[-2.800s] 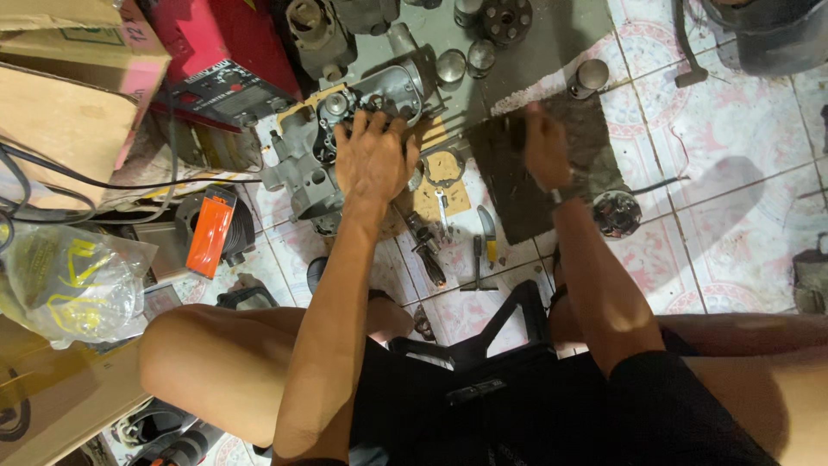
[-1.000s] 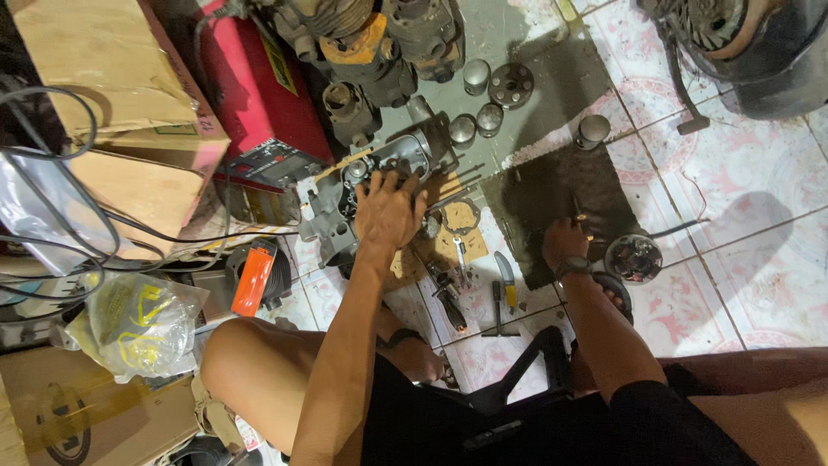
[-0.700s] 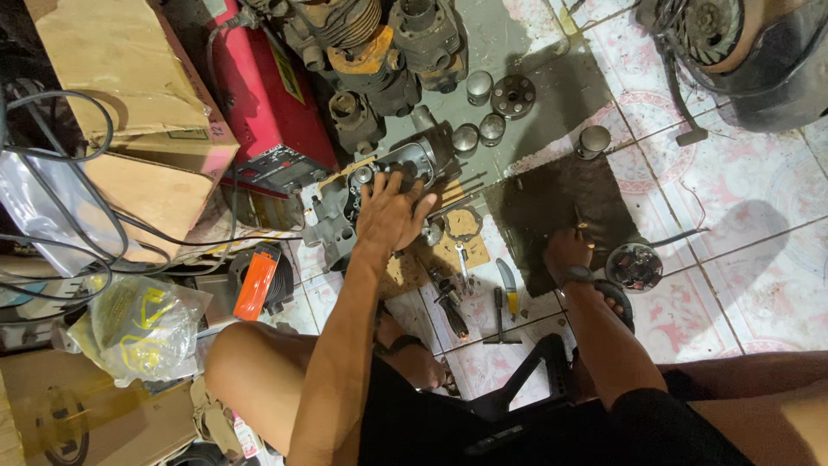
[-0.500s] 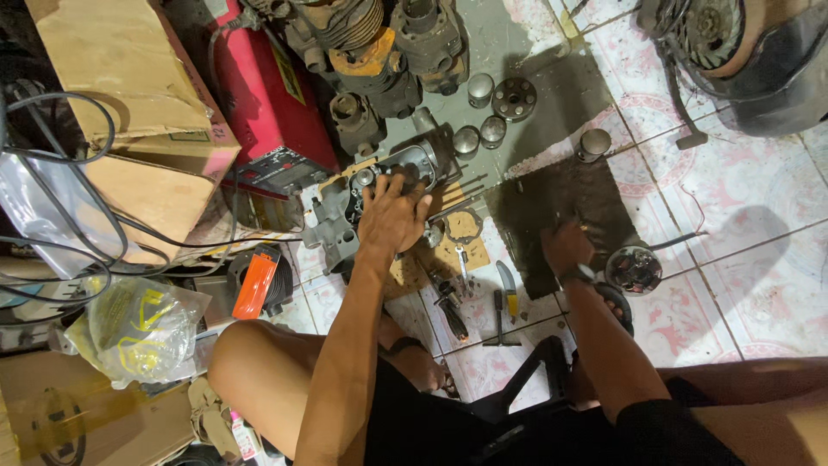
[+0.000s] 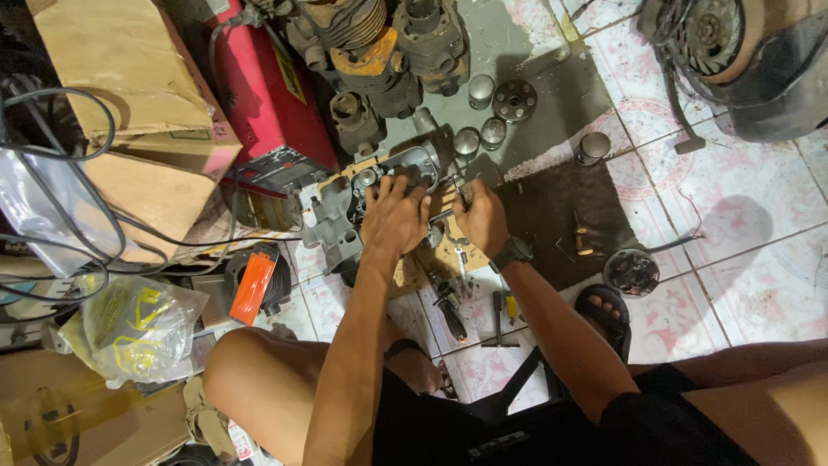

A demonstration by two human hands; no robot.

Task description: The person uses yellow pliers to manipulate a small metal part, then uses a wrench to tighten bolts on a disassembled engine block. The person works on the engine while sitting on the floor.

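Observation:
A grey metal engine casing [image 5: 332, 220] lies on the tiled floor in front of me. My left hand [image 5: 395, 216] rests palm down on its right side, fingers spread over the housing. My right hand [image 5: 481, 216] is next to it, fingers closed around a thin metal tool [image 5: 455, 197] whose tip points at the casing. A dark wristwatch [image 5: 511, 254] sits on my right wrist.
Several metal cylinders [image 5: 481, 91] and a round disc stand beyond the casing on a dark mat [image 5: 561, 211]. Screwdrivers [image 5: 448, 306] lie near my legs. A red machine [image 5: 267, 95], cardboard boxes [image 5: 129, 78], cables and a plastic bag [image 5: 138, 328] crowd the left. A small bowl of parts [image 5: 631, 272] sits right.
My right hand has moved left from the dark mat to the casing, now beside my left hand and gripping a thin tool. The view has shifted slightly.

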